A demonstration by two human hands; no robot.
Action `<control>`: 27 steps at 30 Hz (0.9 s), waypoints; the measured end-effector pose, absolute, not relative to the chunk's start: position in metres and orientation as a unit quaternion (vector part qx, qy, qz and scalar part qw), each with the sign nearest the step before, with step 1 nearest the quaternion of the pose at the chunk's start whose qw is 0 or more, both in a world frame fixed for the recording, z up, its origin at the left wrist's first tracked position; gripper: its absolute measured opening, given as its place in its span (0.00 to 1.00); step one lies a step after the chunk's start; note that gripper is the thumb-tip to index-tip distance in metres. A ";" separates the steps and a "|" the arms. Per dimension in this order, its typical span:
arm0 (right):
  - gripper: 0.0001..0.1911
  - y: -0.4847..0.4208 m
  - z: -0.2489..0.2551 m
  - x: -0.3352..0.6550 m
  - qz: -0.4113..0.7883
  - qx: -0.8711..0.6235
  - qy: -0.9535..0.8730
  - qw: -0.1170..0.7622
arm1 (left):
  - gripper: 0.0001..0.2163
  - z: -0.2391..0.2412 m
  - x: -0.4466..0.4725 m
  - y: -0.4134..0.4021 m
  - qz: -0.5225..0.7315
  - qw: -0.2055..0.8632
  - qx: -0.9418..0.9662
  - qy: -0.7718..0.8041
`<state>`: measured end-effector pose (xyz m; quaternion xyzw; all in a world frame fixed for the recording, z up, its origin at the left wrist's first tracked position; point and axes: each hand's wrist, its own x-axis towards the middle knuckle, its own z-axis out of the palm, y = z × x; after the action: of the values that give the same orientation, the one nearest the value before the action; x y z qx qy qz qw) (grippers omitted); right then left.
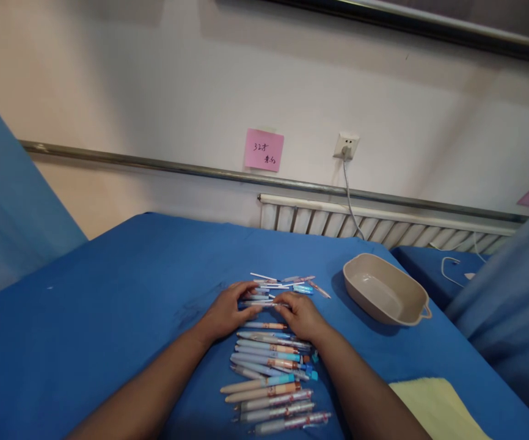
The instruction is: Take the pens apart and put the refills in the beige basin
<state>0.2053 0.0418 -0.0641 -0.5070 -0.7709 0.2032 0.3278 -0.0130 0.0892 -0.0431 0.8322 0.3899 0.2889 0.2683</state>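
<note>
- Head view: my left hand (pixel 226 311) and right hand (pixel 303 315) meet over a thin pen (pixel 264 303), which lies level between them, near the middle of the surface (pixel 109 318)
- Both my hands are half curled, thumbs nearest me and fingers beyond; my right fingertips touch the pen's right end and my left ones border its left end, but I cannot tell whether either grip is tight or loose
- Having one hand at each end probably keeps the pen level and stops it from rolling
- Just beyond it, more slim pieces lie partly hidden by my fingers, with white sticks (pixel 264 277), pink tubes (pixel 320 289) and blue pieces (pixel 303 289) spread loosely behind, perhaps so that each stays within reach
- On my near side a row of pens (pixel 264 347) runs between my forearms, most lying crosswise with tapered ends to my left; that shared direction looks deliberate, though a few cross or touch
- To the right, well apart from my hands, sits a beige basin (pixel 386 292), likely set aside to leave me elbow room; a yellow cloth (pixel 436 406) lies nearer me, beyond my right forearm
</note>
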 end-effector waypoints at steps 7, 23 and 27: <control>0.10 0.042 -0.062 0.206 0.203 -0.508 -0.771 0.326 | 0.17 -0.043 -0.013 0.090 0.241 0.294 0.828 0.411; 0.10 0.044 -0.062 0.211 0.193 -0.517 -0.767 0.327 | 0.18 -0.038 -0.015 0.094 0.250 0.269 0.812 0.453; 0.10 0.045 -0.061 0.219 0.201 -0.527 -0.757 0.329 | 0.17 -0.035 -0.016 0.093 0.256 0.267 0.803 0.467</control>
<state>0.2186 0.0452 -0.0607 -0.5271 -0.7573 0.2010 0.3290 -0.0165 0.0935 -0.0350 0.8034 0.4668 0.2559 0.2668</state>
